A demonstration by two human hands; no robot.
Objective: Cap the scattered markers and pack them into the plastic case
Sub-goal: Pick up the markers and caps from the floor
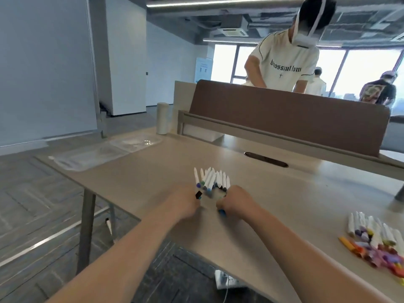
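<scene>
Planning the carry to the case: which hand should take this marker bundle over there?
Left. The left hand grips the marker bundle on the side facing the plastic case, which lies open at the far left of the table. The right hand would likely have to reach across.

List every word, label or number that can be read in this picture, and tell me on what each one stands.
On the white T-shirt opposite: one line of black gothic letters, a small cross below; too blurred to read.
On the poster at the far wall: too small to read.
On the markers: no readable print.
</scene>
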